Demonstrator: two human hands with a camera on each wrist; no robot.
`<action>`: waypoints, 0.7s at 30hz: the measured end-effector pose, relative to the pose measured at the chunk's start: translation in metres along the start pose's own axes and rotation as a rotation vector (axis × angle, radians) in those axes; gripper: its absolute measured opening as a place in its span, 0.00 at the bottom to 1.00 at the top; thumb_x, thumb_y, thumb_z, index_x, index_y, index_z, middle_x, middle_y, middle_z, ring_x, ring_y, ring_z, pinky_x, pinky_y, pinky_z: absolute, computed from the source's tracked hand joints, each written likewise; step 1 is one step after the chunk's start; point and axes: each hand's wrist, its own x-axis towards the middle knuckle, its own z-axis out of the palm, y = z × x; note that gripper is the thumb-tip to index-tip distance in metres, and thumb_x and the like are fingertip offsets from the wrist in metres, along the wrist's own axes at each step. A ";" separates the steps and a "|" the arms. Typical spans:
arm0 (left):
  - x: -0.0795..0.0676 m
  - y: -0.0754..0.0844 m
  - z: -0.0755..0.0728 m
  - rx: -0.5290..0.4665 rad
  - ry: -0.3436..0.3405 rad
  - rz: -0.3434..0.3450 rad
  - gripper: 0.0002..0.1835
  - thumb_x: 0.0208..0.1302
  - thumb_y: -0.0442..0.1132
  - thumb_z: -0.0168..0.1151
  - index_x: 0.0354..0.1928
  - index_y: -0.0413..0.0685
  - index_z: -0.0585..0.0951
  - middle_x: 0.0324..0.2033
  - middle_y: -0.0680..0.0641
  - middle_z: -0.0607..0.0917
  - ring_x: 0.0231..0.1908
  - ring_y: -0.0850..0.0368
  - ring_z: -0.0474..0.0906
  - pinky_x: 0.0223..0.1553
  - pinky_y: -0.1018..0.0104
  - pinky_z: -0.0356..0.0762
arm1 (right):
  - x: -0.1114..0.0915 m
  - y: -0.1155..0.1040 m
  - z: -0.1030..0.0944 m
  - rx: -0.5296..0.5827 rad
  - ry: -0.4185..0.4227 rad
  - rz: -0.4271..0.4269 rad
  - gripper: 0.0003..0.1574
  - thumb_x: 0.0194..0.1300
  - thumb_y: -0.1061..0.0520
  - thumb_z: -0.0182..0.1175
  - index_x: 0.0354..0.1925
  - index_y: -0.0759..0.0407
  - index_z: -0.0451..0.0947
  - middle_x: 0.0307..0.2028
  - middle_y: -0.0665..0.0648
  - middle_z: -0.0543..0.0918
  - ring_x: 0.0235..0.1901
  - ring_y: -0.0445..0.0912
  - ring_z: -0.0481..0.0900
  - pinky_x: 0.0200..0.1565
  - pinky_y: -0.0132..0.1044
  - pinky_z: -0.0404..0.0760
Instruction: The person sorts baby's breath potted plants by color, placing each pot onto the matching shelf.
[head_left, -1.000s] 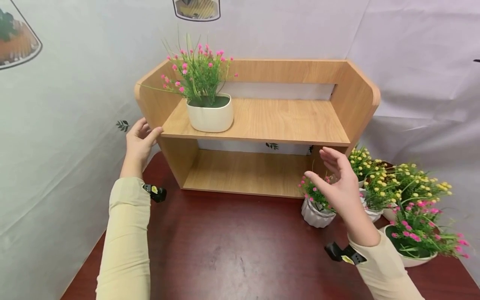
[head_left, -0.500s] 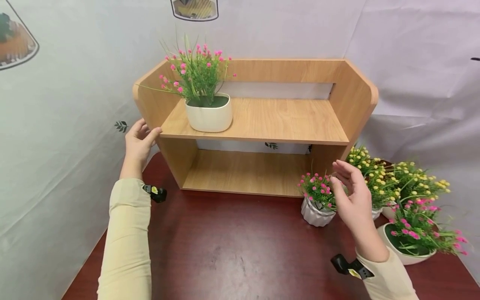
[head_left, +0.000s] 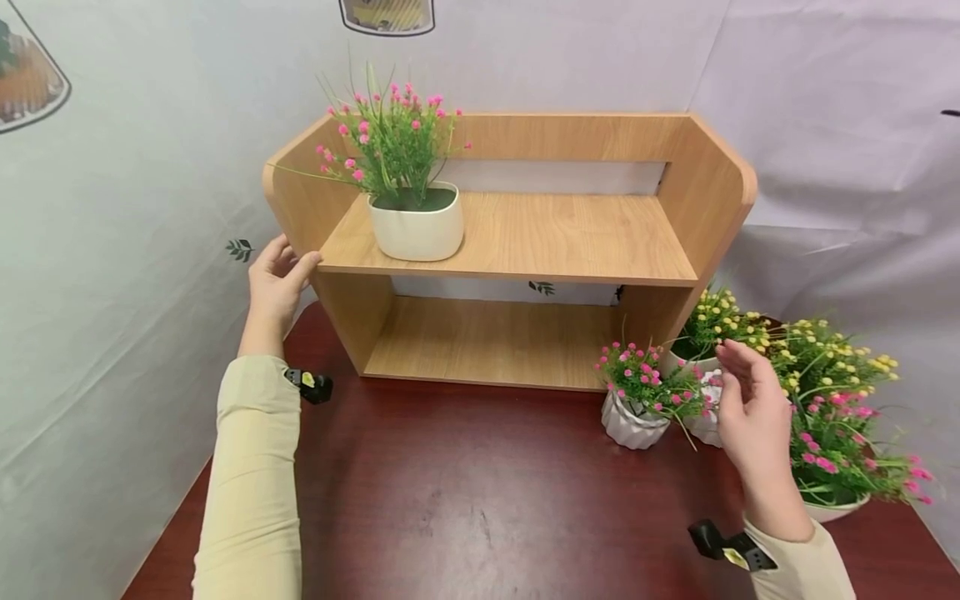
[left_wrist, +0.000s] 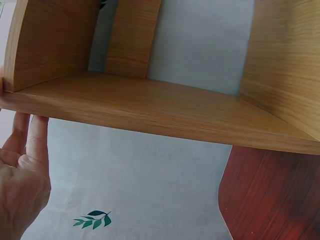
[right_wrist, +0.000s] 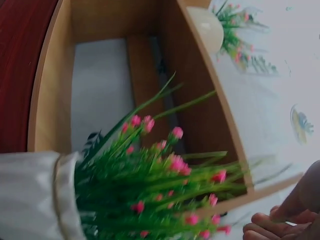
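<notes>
My left hand (head_left: 273,283) grips the left side panel of a two-tier wooden desk shelf (head_left: 570,237), thumb at the front edge and fingers around the outer side. In the left wrist view that hand (left_wrist: 25,170) meets the board's edge. My right hand (head_left: 757,417) holds nothing, its fingers loosely bent among the potted flowers at the right. Nearest it are a pink-flowered plant in a ribbed white pot (head_left: 633,421) and another white pot (head_left: 705,408), partly hidden by the hand. The ribbed pot (right_wrist: 30,195) looms close in the right wrist view.
A pink-flowered plant in an oval cream pot (head_left: 417,229) stands on the upper tier's left. Yellow-flowered plants (head_left: 828,358) and a pink-flowered plant in a white pot (head_left: 832,508) crowd the right of the dark red table (head_left: 450,483). Pale sheets hang behind.
My right hand has moved right and down, from in front of the ribbed pot's flowers to the plants beyond it. The left hand keeps its place on the shelf.
</notes>
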 end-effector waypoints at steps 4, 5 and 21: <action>-0.002 0.000 -0.002 -0.004 -0.005 -0.003 0.23 0.59 0.34 0.66 0.57 0.58 0.78 0.43 0.57 0.82 0.48 0.62 0.75 0.65 0.51 0.65 | -0.002 0.010 -0.005 -0.020 -0.026 0.067 0.20 0.67 0.70 0.50 0.57 0.68 0.72 0.42 0.28 0.71 0.42 0.19 0.68 0.44 0.10 0.65; -0.002 0.000 -0.002 0.005 -0.002 -0.003 0.23 0.59 0.34 0.66 0.57 0.58 0.78 0.43 0.57 0.82 0.48 0.62 0.75 0.64 0.51 0.65 | -0.002 0.012 -0.006 -0.025 -0.031 0.084 0.20 0.66 0.70 0.51 0.57 0.67 0.73 0.41 0.27 0.70 0.41 0.19 0.68 0.44 0.10 0.65; -0.002 0.000 0.000 0.021 0.012 0.010 0.23 0.58 0.35 0.67 0.56 0.57 0.79 0.43 0.57 0.83 0.49 0.61 0.76 0.61 0.56 0.70 | -0.015 0.033 -0.003 -0.289 -0.110 0.148 0.05 0.53 0.69 0.59 0.32 0.66 0.77 0.24 0.57 0.78 0.21 0.21 0.59 0.28 0.25 0.61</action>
